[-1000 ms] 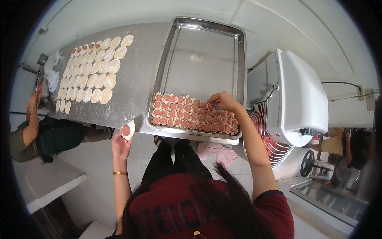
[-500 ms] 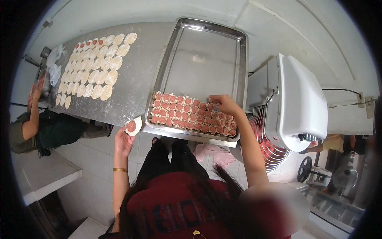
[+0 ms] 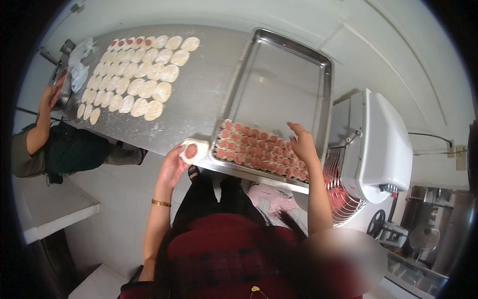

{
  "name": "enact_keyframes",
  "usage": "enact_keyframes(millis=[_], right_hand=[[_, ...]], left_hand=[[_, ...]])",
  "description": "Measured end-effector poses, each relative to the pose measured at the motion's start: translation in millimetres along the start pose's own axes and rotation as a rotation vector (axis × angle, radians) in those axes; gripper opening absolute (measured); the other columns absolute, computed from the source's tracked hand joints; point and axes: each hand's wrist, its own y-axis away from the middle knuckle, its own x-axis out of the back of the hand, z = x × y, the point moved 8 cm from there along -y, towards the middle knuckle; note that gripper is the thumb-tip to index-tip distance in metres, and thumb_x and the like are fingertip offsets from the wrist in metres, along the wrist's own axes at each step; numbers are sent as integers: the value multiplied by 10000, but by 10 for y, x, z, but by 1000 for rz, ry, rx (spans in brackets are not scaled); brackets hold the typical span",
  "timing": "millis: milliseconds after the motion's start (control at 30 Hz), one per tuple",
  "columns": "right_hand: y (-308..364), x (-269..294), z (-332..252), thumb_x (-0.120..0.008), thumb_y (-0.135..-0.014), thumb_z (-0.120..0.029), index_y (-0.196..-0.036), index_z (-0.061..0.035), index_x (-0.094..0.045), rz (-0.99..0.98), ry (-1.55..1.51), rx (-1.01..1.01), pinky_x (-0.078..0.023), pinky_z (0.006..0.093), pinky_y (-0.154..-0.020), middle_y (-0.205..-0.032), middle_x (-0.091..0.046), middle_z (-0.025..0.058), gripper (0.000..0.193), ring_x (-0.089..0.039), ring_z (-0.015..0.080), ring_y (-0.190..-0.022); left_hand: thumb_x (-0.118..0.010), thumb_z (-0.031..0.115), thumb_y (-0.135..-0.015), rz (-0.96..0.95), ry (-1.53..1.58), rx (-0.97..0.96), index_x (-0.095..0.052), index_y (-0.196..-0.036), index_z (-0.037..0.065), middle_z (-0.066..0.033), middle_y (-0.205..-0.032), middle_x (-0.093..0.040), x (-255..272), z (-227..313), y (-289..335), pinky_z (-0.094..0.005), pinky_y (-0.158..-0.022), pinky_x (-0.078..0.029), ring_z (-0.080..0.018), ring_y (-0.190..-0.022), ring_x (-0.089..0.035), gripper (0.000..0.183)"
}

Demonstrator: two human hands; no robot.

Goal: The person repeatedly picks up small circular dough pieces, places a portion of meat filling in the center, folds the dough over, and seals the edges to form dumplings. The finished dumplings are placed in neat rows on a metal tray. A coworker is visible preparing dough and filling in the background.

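My left hand [image 3: 173, 168] holds a round dough wrapper [image 3: 201, 148] at its edge, with a lump of pink meat filling [image 3: 190, 151] on top. It is just off the near left corner of a large metal tray [image 3: 239, 74]. Rows of open-topped meat dumplings [image 3: 254, 142] fill the near part of that tray. Over the right end of these rows is my right hand [image 3: 303, 145], fingers stretched out and nothing seen in it. Flat dough wrappers [image 3: 134, 87] lie in rows on the floured metal table [image 3: 209, 65]; several at the far left carry meat.
At the left, a co-worker's hand [image 3: 46, 97] is at a metal bowl [image 3: 63, 97] of meat, beside plastic bags [image 3: 79, 74]. A white mixer [image 3: 381, 144] with a wire guard stands right of the tray. A pink cloth [image 3: 269, 197] lies below the table.
The head view has shifted. My left hand has brought the filled wrapper closer to the tray's near left corner. My right hand has drawn away from the dumpling row, fingers now extended.
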Motion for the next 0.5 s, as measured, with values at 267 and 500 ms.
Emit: enact_keyframes(millis=[267,500], right_hand=[[-149,-1818,-1719,-563,-899,-194,-1108,15,-583,-425,-1302,-728,-487,252,-692,-954,-631,58,297,-599,137,-790],[-200,-2604,-1668,-550,-871,-61,-1031,34,-597,-180,-1143,-699,-507,268,-718,-929,-633,75,192,-611,138,-810]], left_hand=[[-457,129,-917,-138,-247,52,-452,-1220,-19,-106,-1106,-580,-19,575,-179,-303,-822,-517,-164,-983,-603,337],[-481,169,-874,-30,-927,9,-589,-1067,-5,-103,-887,-635,678,705,-632,-289,-728,-490,-164,-845,-620,281]])
